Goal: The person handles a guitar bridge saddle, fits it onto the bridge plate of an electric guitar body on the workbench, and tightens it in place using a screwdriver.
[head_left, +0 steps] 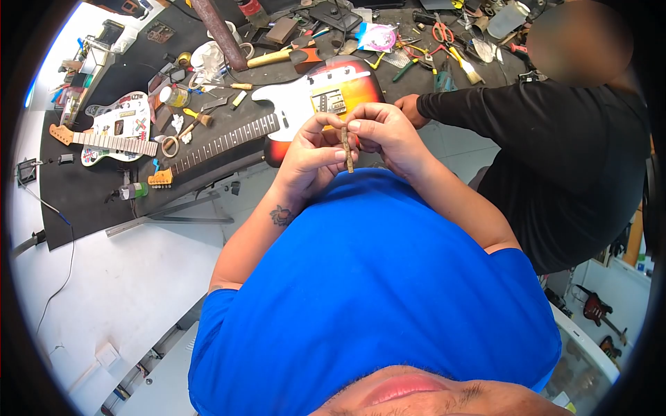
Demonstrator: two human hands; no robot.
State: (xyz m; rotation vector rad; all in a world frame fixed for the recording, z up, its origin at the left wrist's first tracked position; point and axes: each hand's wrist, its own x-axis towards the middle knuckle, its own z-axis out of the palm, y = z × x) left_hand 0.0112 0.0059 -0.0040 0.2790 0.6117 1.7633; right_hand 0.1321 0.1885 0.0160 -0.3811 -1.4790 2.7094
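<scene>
My left hand (pixel 313 154) and my right hand (pixel 390 136) meet in front of my chest. Between their fingertips is a small, narrow brownish strip (pixel 349 154), held upright; its exact kind is too small to make out. The left fingers and thumb close on its side, and the right thumb and fingers pinch its upper end. Just beyond my hands, an electric guitar (pixel 362 78) with a sunburst body and white pickguard lies on the bench. Its neck (pixel 225 144) points to the left.
A second, sticker-covered guitar (pixel 119 126) lies on the dark workbench (pixel 76 187) at left. Tape roll (pixel 170 145), brush (pixel 199 118), scissors (pixel 442 33) and several other tools clutter the bench. A person in a black sleeve (pixel 479 107) stands close on my right, hand near the guitar.
</scene>
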